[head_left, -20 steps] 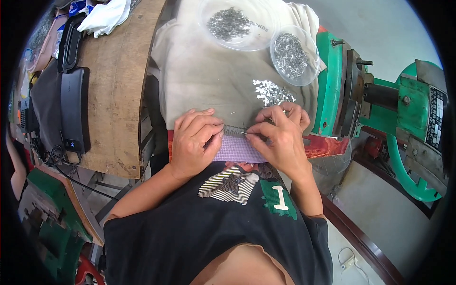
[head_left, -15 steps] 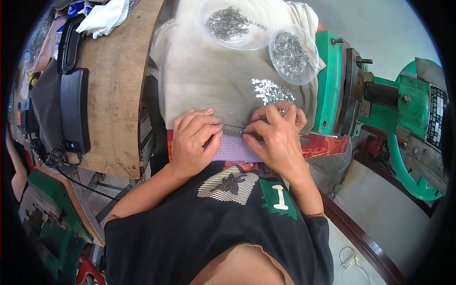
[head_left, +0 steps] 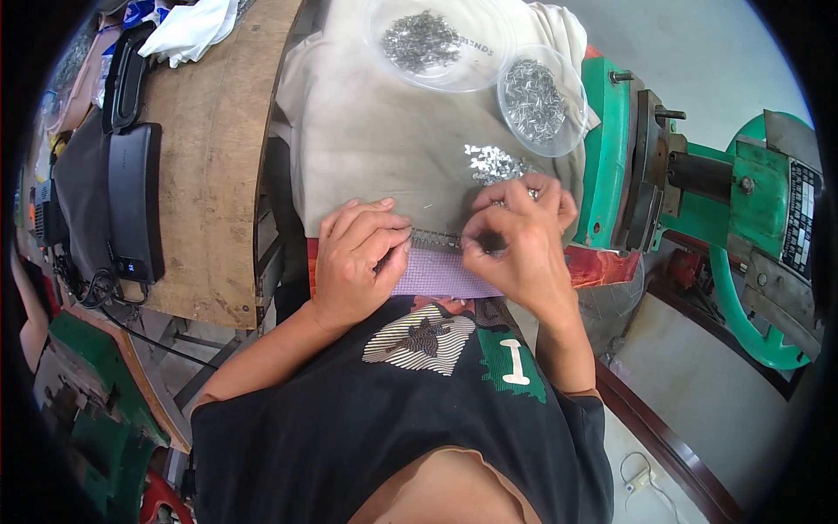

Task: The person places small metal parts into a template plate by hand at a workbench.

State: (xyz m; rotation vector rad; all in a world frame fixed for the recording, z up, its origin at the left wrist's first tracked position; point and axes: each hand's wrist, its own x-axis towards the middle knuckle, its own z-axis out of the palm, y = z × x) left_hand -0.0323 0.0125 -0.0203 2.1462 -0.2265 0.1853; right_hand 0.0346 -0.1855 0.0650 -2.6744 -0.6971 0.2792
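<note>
Since the earlier frame, the right hand [head_left: 524, 236] has shifted slightly to the right, uncovering more of the row of small metal pieces [head_left: 434, 238], while the left hand [head_left: 358, 253] keeps its place. That row runs along the far edge of a lilac woven pad [head_left: 436, 275], which lies at the near edge of the cloth-covered surface, close to the person's dark shirt [head_left: 297, 419]. Left fingers bend over the row's left end, the thumb close to the forefinger; right thumb and forefinger curl narrowly toward each other at the other end. I cannot tell whether either hand pinches a piece. Ahead of the left hand, a broad stretch of beige cloth [head_left: 367, 157] reaches up to the large clear tub [head_left: 489, 72], and its left side drops into a gap before the wooden surface [head_left: 209, 157]. Room is tighter on the right: a loose silver pile [head_left: 493, 164] sits just beyond the knuckles, the small clear tub [head_left: 554, 147] stands past it near the cloth's right edge, and the green machine [head_left: 602, 148] borders that side. Below it, a red board [head_left: 602, 268] juts out beyond the right wrist.
</note>
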